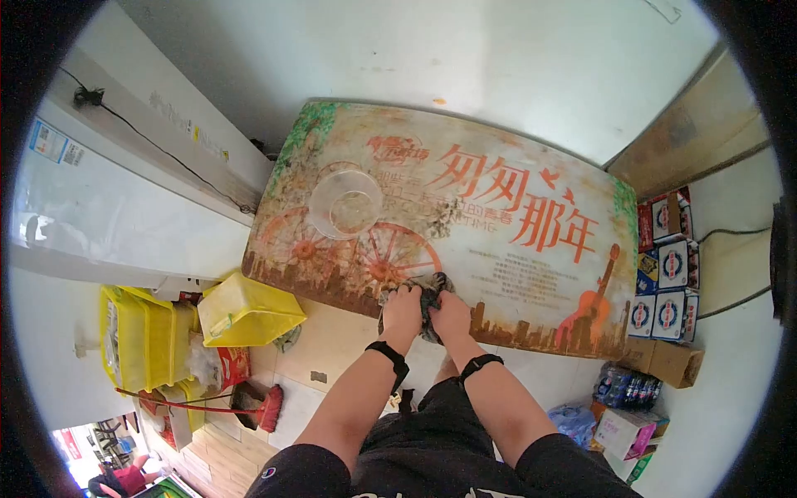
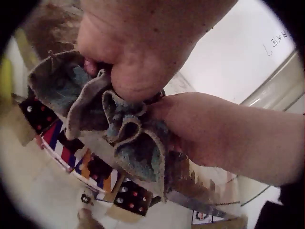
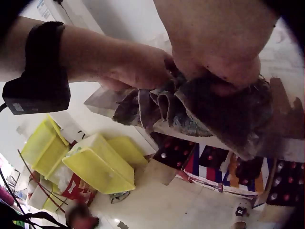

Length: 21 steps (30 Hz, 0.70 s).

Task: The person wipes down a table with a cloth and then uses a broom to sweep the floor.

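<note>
Both hands hold a crumpled grey-blue rag [image 1: 429,305] at the near edge of a printed tabletop [image 1: 498,286]. My left hand [image 1: 403,311] grips its left part, and my right hand [image 1: 452,318] grips the right part close beside it. In the left wrist view the rag [image 2: 138,160] hangs in thick folds below both hands, over the table edge. The right wrist view shows its frayed, dark cloth [image 3: 209,114] bunched under curled fingers. A clear plastic tub [image 1: 320,203] stands on the left half of the tabletop, beyond the hands.
Yellow bins [image 1: 257,311] and a red broom [image 1: 270,408] are on the floor at left. Stacked drink cartons [image 1: 668,311] and packs of bottles [image 1: 627,386] line the right side. Walls border the table's far side; a white appliance [image 1: 108,191] stands left.
</note>
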{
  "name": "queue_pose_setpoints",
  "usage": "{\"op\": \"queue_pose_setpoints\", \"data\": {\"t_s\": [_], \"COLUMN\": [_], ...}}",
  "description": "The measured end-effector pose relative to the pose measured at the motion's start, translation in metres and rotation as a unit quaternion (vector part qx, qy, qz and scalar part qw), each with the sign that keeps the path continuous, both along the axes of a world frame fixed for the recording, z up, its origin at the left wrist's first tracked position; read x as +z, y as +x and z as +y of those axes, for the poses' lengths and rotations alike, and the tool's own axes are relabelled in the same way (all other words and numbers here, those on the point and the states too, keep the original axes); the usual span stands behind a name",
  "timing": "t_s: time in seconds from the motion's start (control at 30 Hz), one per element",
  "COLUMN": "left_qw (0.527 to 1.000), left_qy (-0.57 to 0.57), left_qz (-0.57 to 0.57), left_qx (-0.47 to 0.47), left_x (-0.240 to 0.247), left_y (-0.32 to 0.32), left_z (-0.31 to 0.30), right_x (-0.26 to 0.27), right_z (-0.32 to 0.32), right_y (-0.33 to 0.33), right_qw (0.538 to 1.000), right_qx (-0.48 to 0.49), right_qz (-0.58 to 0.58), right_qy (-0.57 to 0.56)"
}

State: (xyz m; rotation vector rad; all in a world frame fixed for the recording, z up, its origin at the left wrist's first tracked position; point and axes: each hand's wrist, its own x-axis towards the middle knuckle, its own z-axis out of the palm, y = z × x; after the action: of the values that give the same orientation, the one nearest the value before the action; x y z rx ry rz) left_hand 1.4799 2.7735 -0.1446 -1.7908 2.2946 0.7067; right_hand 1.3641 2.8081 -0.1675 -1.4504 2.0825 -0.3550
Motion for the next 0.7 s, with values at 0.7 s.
{"op": "queue_pose_setpoints", "data": {"t_s": [0.7], "left_qw": [0.997], "left_qy": [-0.036], "left_qz": [0.026], "left_qx": [0.069], "left_x": [-0.002], "left_y": [-0.004], "left_z": [-0.093], "right_x": [0.009], "right_z": [-0.110], "right_y": [-0.020], "right_qw": [0.997], "right_qx": [0.072], "right_qz": [-0.020], "right_qy": [0.006]}}
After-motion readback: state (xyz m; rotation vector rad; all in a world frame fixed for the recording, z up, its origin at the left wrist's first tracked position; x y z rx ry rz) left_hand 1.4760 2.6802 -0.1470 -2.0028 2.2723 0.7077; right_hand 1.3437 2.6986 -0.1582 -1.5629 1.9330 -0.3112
